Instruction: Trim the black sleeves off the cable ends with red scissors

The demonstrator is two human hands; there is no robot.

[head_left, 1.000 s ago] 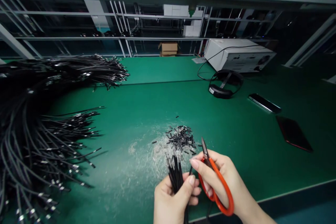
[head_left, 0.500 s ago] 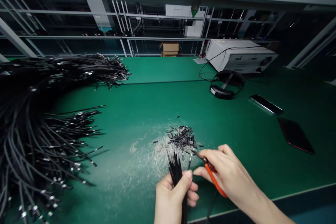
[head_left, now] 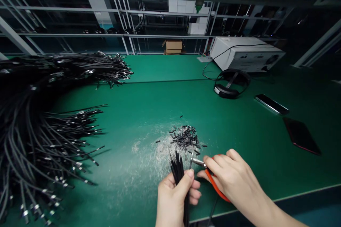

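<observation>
My left hand (head_left: 177, 195) is closed round a bundle of black cables (head_left: 178, 168), their ends pointing away from me. One cable (head_left: 191, 161) stands apart at the thumb, its bare pale tip showing. In my right hand (head_left: 230, 173) are orange-handled cutting pliers (head_left: 215, 186), closed under the fingers. The jaws of the pliers are beside the tip of that single cable; I cannot tell whether they touch it. Just beyond the bundle lies a heap of short black sheath pieces (head_left: 186, 136), with pale fine strands (head_left: 162, 150) scattered round it.
A large mass of black cables (head_left: 32, 113) covers the left of the green table (head_left: 128, 113). At the right lie a black headset (head_left: 230, 85), a phone (head_left: 271, 104) and a dark red-edged flat object (head_left: 301, 134). A white box-shaped device (head_left: 245, 55) stands behind.
The pliers in my right hand have turned and moved slightly left, their jaws now at the single cable's tip. Its dark end piece is gone and bare pale wire shows.
</observation>
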